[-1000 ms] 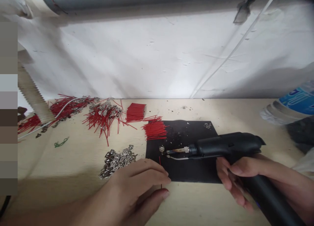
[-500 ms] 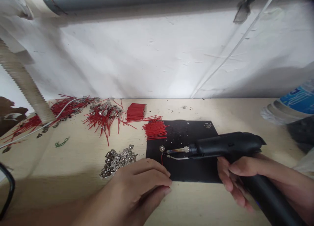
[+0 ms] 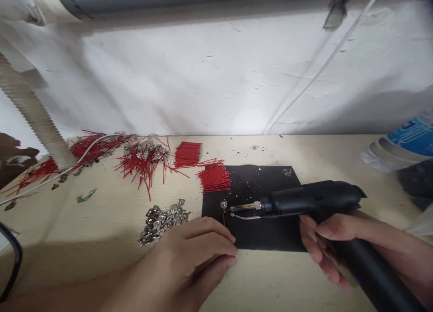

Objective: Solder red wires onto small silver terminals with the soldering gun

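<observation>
My right hand (image 3: 333, 244) grips a black soldering tool (image 3: 311, 198) whose metal tip points left over a black mat (image 3: 270, 235). The tip meets the lower edge of a small round metal terminal (image 3: 223, 204) on the mat. A short red wire (image 3: 223, 219) runs from that terminal toward my left hand (image 3: 203, 249). The fingers of my left hand are bent and close together at the mat's lower left edge; whatever lies between them is hidden. Loose metal terminals (image 3: 158, 224) are heaped beside my left hand. Cut red wires (image 3: 214, 179) lie across the mat's upper left corner.
Another stack of red wires (image 3: 187, 154) lies behind the mat. Further left are piles of wires with terminals (image 3: 144, 156) and a green twist tie (image 3: 86, 195). A bottle with a blue label (image 3: 412, 138) stands at the right. A ribbed hose (image 3: 34, 109) comes down at the left.
</observation>
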The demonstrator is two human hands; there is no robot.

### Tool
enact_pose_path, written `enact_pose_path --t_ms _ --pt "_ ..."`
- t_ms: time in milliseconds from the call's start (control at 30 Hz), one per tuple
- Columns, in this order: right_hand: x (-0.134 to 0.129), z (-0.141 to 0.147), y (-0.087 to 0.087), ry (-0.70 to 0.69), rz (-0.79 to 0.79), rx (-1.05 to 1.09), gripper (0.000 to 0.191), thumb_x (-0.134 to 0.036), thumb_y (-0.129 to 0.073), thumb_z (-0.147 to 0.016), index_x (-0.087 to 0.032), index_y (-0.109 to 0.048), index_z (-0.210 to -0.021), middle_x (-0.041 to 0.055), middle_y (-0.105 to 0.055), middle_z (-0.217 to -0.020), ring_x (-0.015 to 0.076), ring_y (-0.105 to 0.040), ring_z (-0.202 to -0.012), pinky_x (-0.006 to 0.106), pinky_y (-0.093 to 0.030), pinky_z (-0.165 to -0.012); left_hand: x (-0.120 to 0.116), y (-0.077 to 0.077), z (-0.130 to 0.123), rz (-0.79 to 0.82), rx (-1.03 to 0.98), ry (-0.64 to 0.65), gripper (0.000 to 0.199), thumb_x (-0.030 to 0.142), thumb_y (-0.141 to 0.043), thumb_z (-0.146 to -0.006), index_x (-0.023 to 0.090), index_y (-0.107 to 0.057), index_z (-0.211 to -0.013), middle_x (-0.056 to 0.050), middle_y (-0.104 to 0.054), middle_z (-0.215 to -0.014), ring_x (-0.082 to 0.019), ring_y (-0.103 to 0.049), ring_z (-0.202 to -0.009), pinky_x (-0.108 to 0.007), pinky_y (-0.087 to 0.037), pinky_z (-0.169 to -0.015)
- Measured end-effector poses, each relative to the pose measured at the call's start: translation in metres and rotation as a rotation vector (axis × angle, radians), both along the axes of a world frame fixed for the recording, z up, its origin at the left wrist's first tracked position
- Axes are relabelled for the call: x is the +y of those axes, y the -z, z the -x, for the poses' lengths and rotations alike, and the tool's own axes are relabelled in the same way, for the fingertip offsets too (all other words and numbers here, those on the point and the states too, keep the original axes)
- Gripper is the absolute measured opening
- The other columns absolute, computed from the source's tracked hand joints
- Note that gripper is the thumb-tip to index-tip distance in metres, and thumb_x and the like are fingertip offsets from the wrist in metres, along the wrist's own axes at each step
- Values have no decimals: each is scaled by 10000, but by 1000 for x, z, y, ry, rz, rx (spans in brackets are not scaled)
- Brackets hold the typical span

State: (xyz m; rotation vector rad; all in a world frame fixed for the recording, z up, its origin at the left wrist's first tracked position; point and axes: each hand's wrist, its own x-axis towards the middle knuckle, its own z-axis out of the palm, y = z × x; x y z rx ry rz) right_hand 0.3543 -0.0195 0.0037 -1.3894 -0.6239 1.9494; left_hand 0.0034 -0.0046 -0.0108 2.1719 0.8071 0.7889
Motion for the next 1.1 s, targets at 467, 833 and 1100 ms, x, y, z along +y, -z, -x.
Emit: enact_pose_path --t_ms 467,833,1100 --pt "-1 1 -7 -1 -5 -5 290 -450 -1124 -824 -250 -914 -806 44 -857 -778 227 -804 -643 268 -668 -567 0 -5 -1 -5 10 2 179 122 -789 -1245 263 -897 -1225 28 -953 -1237 -12 -927 -1095 40 -647 -1054" --pt "0 -1 -8 -33 -23 10 347 -489 -1160 -822 -220 -942 -794 77 -872 -813 235 -804 -664 282 -685 -580 2 -3 -4 33 -10 -3 199 90 -807 -1204 255 -919 -1190 20 -960 -1205 -22 -926 -1037 26 -656 -1003" --pt "1 -7 0 -77 -11 26 411 -570 -1165 -839 -211 -970 -789 92 -823 -682 218 -747 -643 246 -672 -588 4 -5 -4 45 -14 -7 210 79 -806 -1195 257 -917 -1181 26 -958 -1190 -15 -923 -1035 36 -646 -1002"
